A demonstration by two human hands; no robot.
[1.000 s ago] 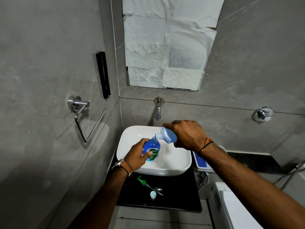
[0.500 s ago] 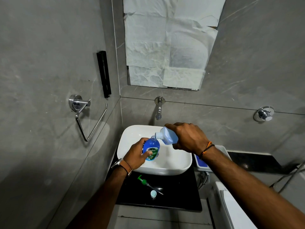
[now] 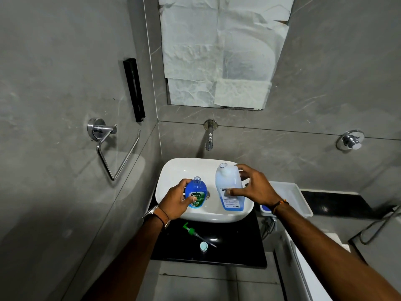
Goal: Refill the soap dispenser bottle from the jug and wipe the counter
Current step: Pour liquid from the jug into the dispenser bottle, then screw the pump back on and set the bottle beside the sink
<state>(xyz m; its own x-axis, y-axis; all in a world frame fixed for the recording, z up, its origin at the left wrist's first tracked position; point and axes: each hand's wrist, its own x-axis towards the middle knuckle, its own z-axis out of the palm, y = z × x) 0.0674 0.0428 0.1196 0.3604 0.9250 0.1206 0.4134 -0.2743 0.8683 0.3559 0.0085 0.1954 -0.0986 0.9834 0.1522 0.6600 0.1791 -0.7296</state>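
Nearest, on the black tabletop (image 3: 238, 246) in front of the basin, the green pump head (image 3: 191, 230) lay on its side with its dip tube trailing right. The small pale jug cap (image 3: 204, 246) sat just beside the tube's end. Neither was back on its container.

Next out, over the white basin (image 3: 217, 218), the left hand (image 3: 176, 203) gripped the soap dispenser bottle (image 3: 196, 195), thumb across the lower label and fingers curled round the left side. Whether the base rested on the basin floor could not be told.

Change noted: half a second earlier the jug (image 3: 229, 187) was tipped over with its mouth at the bottle's neck, pouring. Now it stood upright at the right of the basin, well clear of the bottle. The right hand (image 3: 253, 190) held it loosely, thumb on the label and fingers splayed round the far shoulder.

Judgement: the pour was finished. Blue liquid showed close up to the bottle's neck, so the refill looked done. Left to do were refitting the pump, capping the jug and wiping.

Orientation: the bottle's long axis ran upright, base toward the viewer's side, open neck pointing up toward the back wall and label facing the camera. The jug stood the same way, with its open mouth at the top.

Farther back, the wall spout (image 3: 208, 140) hung over the basin's rear edge. A white tray (image 3: 290, 198) sat to the right, and a chrome towel ring (image 3: 117, 153) was fixed on the left wall.
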